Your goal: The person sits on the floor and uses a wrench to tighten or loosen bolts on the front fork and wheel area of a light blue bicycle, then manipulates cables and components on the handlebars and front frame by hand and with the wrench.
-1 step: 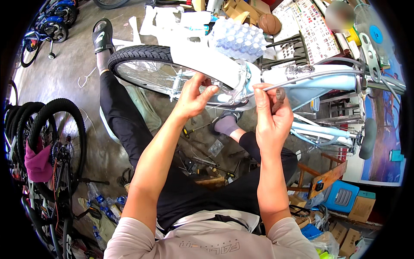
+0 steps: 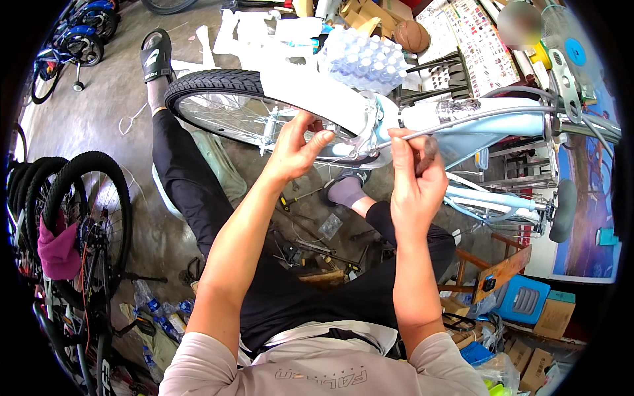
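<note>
At the grey cable (image 2: pixel 485 113), right hand (image 2: pixel 417 173) thumb-forward

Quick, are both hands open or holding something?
Left hand: curled by the bicycle wheel; grip cannot be told.
Right hand: closed, holding a brown tool.

We note a glossy grey floor (image 2: pixel 112 125) at ten o'clock, a fan (image 2: pixel 576 53) at two, a blue stool (image 2: pixel 520 298) at four.

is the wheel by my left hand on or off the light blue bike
On: the wheel sits under the white mudguard, in line with the light blue frame. How tight, I cannot tell.
</note>
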`<act>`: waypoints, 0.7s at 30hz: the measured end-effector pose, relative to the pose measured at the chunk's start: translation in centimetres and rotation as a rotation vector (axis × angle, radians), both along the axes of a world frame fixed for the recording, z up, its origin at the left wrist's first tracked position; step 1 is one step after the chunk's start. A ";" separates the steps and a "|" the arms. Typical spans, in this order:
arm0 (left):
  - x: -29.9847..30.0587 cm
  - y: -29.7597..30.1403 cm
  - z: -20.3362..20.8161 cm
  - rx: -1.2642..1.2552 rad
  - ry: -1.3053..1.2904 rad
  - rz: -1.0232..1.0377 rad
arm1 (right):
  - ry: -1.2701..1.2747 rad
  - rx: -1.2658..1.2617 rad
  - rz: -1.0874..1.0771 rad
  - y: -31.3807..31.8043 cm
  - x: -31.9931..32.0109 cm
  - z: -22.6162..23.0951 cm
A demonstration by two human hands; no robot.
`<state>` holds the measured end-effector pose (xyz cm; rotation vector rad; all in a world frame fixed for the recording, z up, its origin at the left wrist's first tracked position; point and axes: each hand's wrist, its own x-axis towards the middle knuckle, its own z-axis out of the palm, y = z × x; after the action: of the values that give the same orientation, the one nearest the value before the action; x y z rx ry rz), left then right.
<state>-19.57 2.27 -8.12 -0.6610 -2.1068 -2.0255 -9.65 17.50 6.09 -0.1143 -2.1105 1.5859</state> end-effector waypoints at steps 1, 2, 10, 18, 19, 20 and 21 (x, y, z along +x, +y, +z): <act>-0.1 -0.2 -0.1 -0.002 -0.001 0.010 | -0.033 -0.160 -0.085 -0.2 0.7 -1.1; 0.1 0.1 1.1 0.045 -0.020 -0.020 | -0.011 -0.340 -0.074 -0.1 1.4 -2.7; -0.1 0.5 0.0 0.030 0.001 0.011 | -0.213 -0.549 0.166 -5.0 1.8 -5.9; -0.4 0.7 0.0 0.039 0.022 0.010 | -0.113 -0.440 0.196 -4.1 1.1 -10.8; -0.4 1.0 0.1 0.040 0.020 0.001 | -0.109 -0.399 0.195 -4.0 0.9 -10.3; -0.2 0.8 0.9 0.054 -0.002 0.008 | -0.156 -0.398 0.219 -3.9 0.9 -10.0; -0.3 0.8 0.0 0.032 -0.022 0.009 | -0.311 -0.441 0.256 -3.5 0.9 -8.9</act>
<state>-19.90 3.05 -8.08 -0.6259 -2.0806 -2.0669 -8.70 14.01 -2.80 -0.2623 -2.0171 2.3011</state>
